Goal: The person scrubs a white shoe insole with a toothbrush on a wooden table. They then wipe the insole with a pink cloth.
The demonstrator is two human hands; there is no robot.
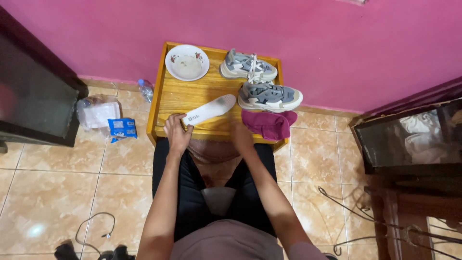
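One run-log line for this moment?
left hand: grips white insole | right hand: on wooden tray, beside magenta cloth

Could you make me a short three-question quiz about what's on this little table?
1. True or false: the left hand holds the white insole.
2. What lies nearest the right hand: A bowl, B magenta cloth, C bottle?
3. How many grey sneakers stand on the wooden table?

Key: 1 true; 2 B; 3 two.
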